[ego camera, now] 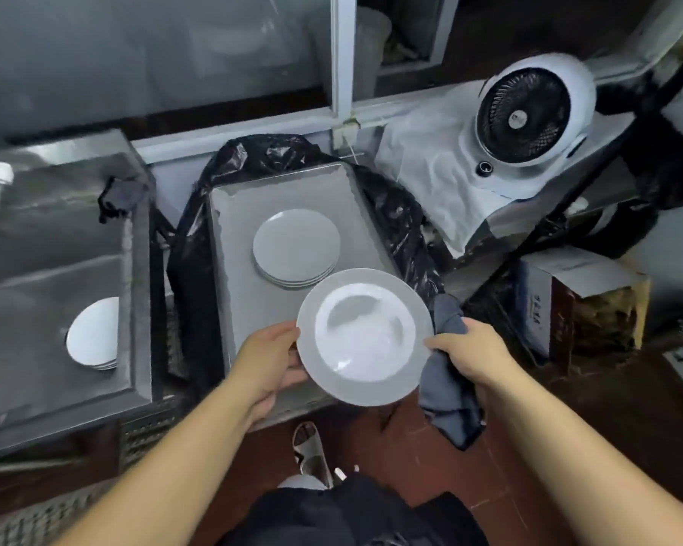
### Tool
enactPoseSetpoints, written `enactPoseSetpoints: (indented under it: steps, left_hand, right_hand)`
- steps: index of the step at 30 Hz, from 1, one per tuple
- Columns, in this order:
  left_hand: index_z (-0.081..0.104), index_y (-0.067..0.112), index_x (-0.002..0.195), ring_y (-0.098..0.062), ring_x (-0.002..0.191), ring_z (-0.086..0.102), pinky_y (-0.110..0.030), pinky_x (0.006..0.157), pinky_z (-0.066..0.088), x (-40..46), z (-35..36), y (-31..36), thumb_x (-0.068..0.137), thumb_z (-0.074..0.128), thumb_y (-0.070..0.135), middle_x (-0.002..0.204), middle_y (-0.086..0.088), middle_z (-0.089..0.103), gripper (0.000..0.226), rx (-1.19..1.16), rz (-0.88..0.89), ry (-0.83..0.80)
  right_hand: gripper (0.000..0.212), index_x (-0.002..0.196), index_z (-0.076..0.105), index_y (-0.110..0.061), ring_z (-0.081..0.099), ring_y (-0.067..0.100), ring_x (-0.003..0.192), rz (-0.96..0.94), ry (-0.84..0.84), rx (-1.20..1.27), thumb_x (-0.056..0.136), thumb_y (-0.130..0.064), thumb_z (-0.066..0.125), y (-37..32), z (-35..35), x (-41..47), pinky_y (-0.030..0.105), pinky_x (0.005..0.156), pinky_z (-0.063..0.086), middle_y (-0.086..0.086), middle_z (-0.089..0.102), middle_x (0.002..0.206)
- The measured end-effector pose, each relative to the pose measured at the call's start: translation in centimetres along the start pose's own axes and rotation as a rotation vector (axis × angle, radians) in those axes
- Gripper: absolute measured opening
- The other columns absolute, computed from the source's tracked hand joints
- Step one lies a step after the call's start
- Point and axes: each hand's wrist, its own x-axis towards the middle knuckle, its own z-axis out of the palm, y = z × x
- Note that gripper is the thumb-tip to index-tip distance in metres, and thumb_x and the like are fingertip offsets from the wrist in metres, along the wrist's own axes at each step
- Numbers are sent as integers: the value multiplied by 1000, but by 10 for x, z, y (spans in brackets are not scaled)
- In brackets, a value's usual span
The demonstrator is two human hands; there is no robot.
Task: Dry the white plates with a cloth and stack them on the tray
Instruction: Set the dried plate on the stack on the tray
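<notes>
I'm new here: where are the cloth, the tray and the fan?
cloth (446,392), head view, hanging fold
tray (237,214), head view, bare floor
fan (523,119), head view, black grille

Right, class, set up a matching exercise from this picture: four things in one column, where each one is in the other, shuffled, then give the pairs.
Things:
1. dark cloth
2. stack of plates
3. deep plate
4. white fan

Places:
A. on the tray
B. held between both hands
C. in the right hand
D. on the ledge at upper right

Pairs: 1-C, 2-A, 3-B, 4-D
</notes>
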Motion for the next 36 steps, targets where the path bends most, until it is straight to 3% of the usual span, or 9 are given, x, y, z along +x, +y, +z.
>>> enactPoseSetpoints:
  steps: [5, 12, 16, 20, 23, 27, 32, 34, 36]
  left_hand:
    - [75, 17, 120, -25, 97, 79, -34, 74, 63, 36, -45, 25, 107, 57, 16, 104, -7, 83, 22, 13, -7, 31]
    - [76, 5, 115, -18, 83, 79, -28, 75, 65, 77, -72, 50, 103, 63, 6, 99, -11, 83, 17, -21, -42, 133]
    - [73, 0, 119, -26, 96, 80, -35, 84, 65, 103, -78, 60, 102, 66, 5, 104, -14, 82, 19, -40, -58, 167]
    - [73, 1, 115, -31, 96, 80, -41, 85, 67, 134, -72, 66, 99, 66, 1, 105, -18, 80, 17, -1, -48, 260]
    - [72, 4, 111, -32, 96, 78, -41, 81, 67, 160, -69, 69, 97, 68, 1, 107, -17, 78, 15, 67, -47, 338]
    - [71, 15, 90, -24, 80, 77, -27, 57, 63, 196, -67, 76, 93, 70, 0, 96, -13, 75, 15, 188, -42, 447]
    - [72, 7, 83, -35, 80, 78, -55, 72, 67, 231, -68, 84, 89, 66, 10, 88, -15, 78, 9, 498, -10, 510]
    - [69, 16, 76, -37, 77, 77, -57, 70, 65, 239, -69, 88, 89, 62, 15, 86, -14, 78, 15, 635, 3, 519]
    - [64, 12, 70, -33, 65, 71, -51, 60, 62, 247, -70, 90, 89, 59, 16, 72, -11, 73, 20, 756, 19, 542]
  right_hand:
    - [20, 76, 65, -5, 62, 25, 78, -57, 20, -77, 83, -11, 82, -44, 52, 36, 38, 70, 46, 10, 72, 83]
    - [22, 76, 60, -11, 54, 23, 75, -41, 5, -95, 81, -7, 81, -74, 91, 78, 37, 69, 41, 11, 62, 78]
    - [28, 70, 56, -14, 52, 21, 68, -57, -9, -145, 80, -5, 81, -92, 103, 114, 34, 62, 40, 5, 60, 72]
    - [26, 69, 58, -14, 54, 19, 67, -82, -34, -202, 78, -6, 81, -109, 114, 155, 32, 60, 43, 2, 61, 71]
    - [17, 77, 63, -10, 59, 23, 74, -109, -52, -279, 80, -9, 80, -120, 124, 184, 35, 66, 47, 4, 66, 78]
    - [12, 83, 65, -10, 64, 30, 83, -121, -74, -359, 80, -11, 76, -128, 139, 220, 38, 73, 52, 5, 68, 84]
    - [13, 95, 66, -18, 67, 33, 95, -131, -100, -434, 84, -13, 71, -136, 157, 257, 38, 79, 56, 5, 70, 98]
    - [14, 96, 64, -21, 65, 32, 97, -137, -106, -461, 85, -14, 70, -138, 164, 267, 35, 79, 52, 5, 69, 103]
    - [18, 104, 66, -17, 65, 33, 99, -142, -114, -490, 86, -14, 69, -138, 171, 276, 37, 81, 53, 8, 70, 110]
